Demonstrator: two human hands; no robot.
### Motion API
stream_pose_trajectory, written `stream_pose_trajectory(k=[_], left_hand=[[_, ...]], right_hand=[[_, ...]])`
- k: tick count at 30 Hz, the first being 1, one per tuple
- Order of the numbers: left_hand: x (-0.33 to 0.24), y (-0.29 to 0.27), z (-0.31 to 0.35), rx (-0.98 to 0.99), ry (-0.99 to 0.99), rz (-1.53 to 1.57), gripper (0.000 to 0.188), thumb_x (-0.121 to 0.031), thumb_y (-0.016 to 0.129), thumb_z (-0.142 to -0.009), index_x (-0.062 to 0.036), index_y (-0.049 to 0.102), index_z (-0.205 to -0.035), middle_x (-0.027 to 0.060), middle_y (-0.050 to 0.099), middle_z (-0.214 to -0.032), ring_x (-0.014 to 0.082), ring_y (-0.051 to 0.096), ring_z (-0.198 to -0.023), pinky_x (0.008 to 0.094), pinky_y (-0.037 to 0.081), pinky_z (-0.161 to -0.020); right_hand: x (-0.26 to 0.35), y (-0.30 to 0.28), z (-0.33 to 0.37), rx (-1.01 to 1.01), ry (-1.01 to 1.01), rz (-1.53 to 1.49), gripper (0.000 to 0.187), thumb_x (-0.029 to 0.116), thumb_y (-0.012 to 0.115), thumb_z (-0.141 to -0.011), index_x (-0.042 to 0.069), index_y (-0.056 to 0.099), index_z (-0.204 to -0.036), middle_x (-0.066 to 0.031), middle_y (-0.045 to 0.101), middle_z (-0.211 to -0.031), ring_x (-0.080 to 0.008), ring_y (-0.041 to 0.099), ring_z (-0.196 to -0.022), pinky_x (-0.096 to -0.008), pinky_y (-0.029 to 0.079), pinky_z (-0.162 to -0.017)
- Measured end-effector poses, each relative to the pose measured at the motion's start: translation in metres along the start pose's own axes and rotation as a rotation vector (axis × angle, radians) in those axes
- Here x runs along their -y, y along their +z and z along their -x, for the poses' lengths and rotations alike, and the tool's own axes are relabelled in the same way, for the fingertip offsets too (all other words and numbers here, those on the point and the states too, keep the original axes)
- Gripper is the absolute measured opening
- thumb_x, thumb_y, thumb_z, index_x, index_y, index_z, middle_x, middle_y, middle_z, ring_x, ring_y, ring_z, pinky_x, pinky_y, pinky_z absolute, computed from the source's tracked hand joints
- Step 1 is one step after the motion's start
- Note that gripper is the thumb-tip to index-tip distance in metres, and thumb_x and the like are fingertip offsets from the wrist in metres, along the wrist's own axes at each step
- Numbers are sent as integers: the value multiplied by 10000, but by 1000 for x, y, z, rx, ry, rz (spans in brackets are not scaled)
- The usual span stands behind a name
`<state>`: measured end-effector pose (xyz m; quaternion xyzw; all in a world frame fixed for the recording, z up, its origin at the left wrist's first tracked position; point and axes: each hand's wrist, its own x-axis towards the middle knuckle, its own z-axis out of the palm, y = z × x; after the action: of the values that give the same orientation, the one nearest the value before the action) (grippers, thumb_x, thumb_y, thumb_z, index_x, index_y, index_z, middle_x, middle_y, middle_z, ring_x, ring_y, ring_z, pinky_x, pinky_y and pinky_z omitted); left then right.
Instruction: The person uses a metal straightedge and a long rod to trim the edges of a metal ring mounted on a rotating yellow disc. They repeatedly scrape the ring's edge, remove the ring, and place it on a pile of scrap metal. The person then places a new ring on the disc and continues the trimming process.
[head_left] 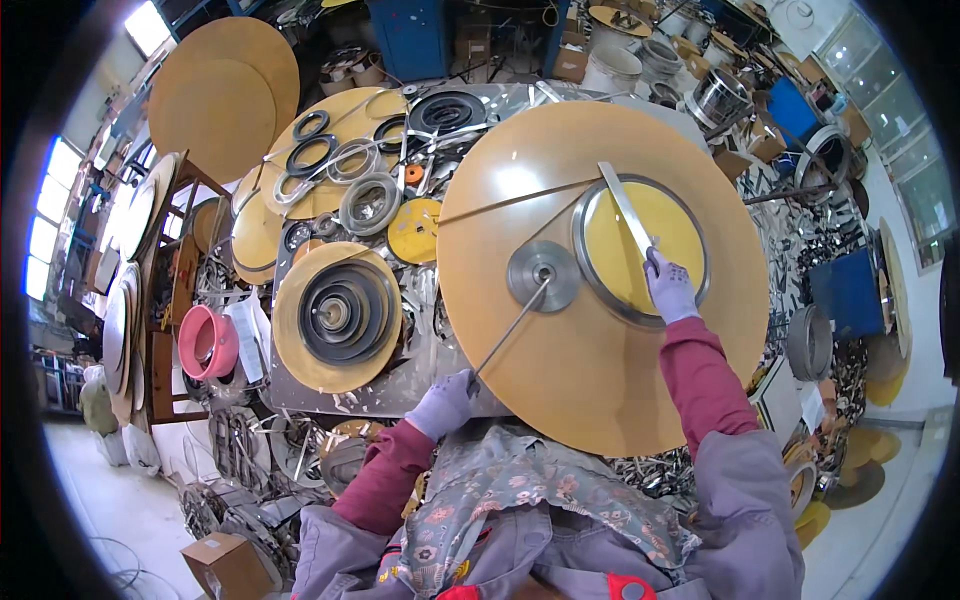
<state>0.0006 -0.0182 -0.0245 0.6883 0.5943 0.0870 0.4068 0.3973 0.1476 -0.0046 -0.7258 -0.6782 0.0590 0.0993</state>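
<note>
A large tan disc (480, 330) fills the right of the workbench. At its middle is a round grey metal hub (562, 290). My left hand (445, 405), gloved in pale purple, is closed around the lower end of a thin metal rod (512, 328); its far end meets the hub. On the disc's right part lies a metal-rimmed ring (706, 255) around a yellow round plate (605, 235). My right hand (670, 285), gloved too, grips a flat metal strip (625, 208) that slants across the yellow plate past the ring's far edge. A dark thin strip (520, 200) crosses the large disc.
A smaller tan disc (290, 340) with dark nested rings stands at left, near a pink basin (208, 343). Loose rings (370, 204) and an orange roll (413, 174) lie at the back. Metal scraps crowd the bench's right side; a cardboard box (230, 565) sits lower left.
</note>
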Motion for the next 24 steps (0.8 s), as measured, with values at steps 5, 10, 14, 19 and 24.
stream_pose_trajectory(k=[5, 10, 14, 19, 24], left_hand=[[-2, -11, -3, 29, -34, 14, 180, -174, 509, -874, -8, 566, -913, 249, 613, -831, 422, 587, -831, 479, 454, -723], [-12, -19, -3, 57, -43, -27, 184, -172, 505, -881, -2, 563, -920, 249, 613, -829, 422, 587, -829, 476, 455, -715], [-7, -12, -6, 51, 2, -41, 194, -183, 494, -893, -2, 560, -911, 252, 610, -826, 425, 586, -825, 482, 453, -708], [-7, -13, -9, 23, 23, -32, 207, -197, 482, -901, -3, 552, -921, 253, 610, -825, 427, 587, -819, 491, 451, -705], [-14, -15, 0, 74, 12, -32, 164, -147, 495, -856, 2, 547, -901, 248, 604, -818, 424, 582, -812, 474, 450, -702]], right_hand=[[3, -2, 2, -1, 19, -38, 316, 271, 535, -886, 104, 570, -1153, -190, 647, -895, -348, 621, -859, -441, 480, -774], [2, -6, 4, -27, -13, -23, 309, 262, 542, -884, 95, 574, -1142, -192, 647, -904, -347, 620, -862, -438, 477, -781], [2, -8, 3, 23, 4, -18, 337, 276, 549, -882, 65, 595, -1141, -185, 644, -976, -340, 612, -913, -419, 470, -821], [-1, -17, 5, 51, 13, -54, 338, 265, 552, -880, 55, 595, -1141, -185, 642, -997, -339, 612, -913, -413, 465, -825], [0, -16, 7, 39, -61, -36, 341, 275, 547, -877, 81, 584, -1155, -164, 654, -962, -320, 616, -915, -417, 467, -824]])
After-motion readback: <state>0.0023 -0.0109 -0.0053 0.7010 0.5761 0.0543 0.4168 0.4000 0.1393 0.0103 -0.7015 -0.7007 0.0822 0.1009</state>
